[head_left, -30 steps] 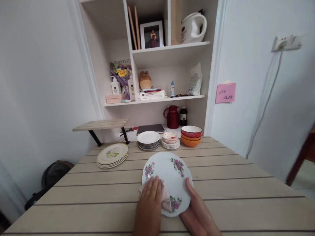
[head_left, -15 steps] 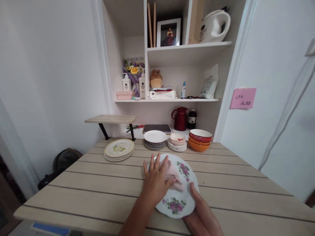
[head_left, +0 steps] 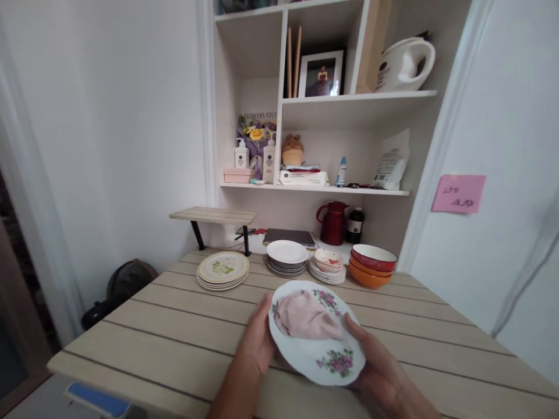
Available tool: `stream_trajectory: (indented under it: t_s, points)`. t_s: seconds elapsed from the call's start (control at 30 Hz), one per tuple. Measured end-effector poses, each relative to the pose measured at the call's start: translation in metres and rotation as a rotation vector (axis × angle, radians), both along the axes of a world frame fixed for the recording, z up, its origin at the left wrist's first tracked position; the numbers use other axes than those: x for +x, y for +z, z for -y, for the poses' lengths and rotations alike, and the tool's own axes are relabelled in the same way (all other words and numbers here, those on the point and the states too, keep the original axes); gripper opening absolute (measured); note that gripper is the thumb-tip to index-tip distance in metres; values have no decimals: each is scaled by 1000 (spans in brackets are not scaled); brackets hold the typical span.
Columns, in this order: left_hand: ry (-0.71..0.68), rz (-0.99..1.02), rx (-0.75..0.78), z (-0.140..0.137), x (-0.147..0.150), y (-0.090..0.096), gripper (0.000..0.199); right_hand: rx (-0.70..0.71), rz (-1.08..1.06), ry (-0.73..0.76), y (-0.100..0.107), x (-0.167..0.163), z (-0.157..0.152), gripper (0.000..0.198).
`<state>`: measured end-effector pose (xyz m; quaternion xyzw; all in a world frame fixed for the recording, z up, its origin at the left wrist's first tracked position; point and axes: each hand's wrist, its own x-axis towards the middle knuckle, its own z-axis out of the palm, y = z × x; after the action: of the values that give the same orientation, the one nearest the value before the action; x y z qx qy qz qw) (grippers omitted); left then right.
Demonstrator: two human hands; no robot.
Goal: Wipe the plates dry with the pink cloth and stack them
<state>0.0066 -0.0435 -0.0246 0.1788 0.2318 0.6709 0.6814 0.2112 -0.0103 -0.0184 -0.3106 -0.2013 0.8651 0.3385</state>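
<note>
A white plate (head_left: 301, 356) with a scalloped rim and purple flower sprays is held tilted above the near part of the table. My left hand (head_left: 258, 337) grips its left edge, and my right hand (head_left: 379, 359) grips the right edge with the thumb on top. The fingers under the plate are hidden. On the plate's upper left part lies a crumpled pink cloth (head_left: 305, 317), touched by neither hand.
Along the back of the wooden table (head_left: 174, 331) stand cream plates (head_left: 222, 269), white plates (head_left: 287, 252), small dishes (head_left: 328, 262) and stacked bowls (head_left: 371, 267). A raised wooden stand (head_left: 213, 215) is at back left. Behind are a red jug (head_left: 332, 224) and shelves (head_left: 345, 189).
My left hand has left the cloth and taken hold of the plate's left edge. The cloth now lies loose on the plate. The view has shifted, so the scene appears further right.
</note>
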Motion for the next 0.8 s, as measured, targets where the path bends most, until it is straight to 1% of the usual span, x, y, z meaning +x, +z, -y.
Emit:
stream_trajectory:
  t_s: [0.03,0.07,0.1,0.17,0.23,0.27,0.3,0.37,0.43,0.47,0.5,0.53,0.6,0.63,0.67,0.73,0.8]
  points:
    - [-131,33,12,2,3,1,59,18,25,56,4,2,-7,68]
    - [-231,56,16,4,6,2,58,44,58,92,8,3,-13,68]
    - [-289,72,17,6,9,3,56,73,94,122,12,4,-20,67]
    - [-317,100,42,7,14,3,52,129,175,166,17,4,-31,64]
    - [-328,123,63,6,17,2,50,248,283,160,21,1,-42,66]
    - [-329,135,70,5,18,1,51,348,374,120,22,-1,-46,69]
    - [-327,147,76,4,18,0,52,481,506,51,24,-4,-49,73]
    - [-313,169,84,3,18,-3,52,824,883,-164,28,-9,-53,77]
    - [-297,188,94,2,17,-4,51,1143,1291,-387,35,-15,-50,71]
    - [-294,197,105,2,16,-5,50,1258,1437,-465,38,-17,-46,66]
    - [-293,206,120,2,16,-4,50,1339,1528,-505,42,-20,-41,60]
    - [-289,212,139,2,16,-4,50,1374,1563,-497,45,-23,-34,55]
    - [-268,215,163,4,17,-2,48,1432,1529,-334,48,-29,-18,54]
    - [-257,208,157,5,19,-1,48,1465,1525,-241,47,-33,-11,53]
    - [-248,197,140,6,20,0,48,1489,1529,-179,45,-37,-3,53]
    - [-250,171,85,9,24,-1,48,1549,1524,-128,36,-46,9,53]
    - [-269,149,29,9,28,-3,50,1643,1481,-146,25,-54,15,53]
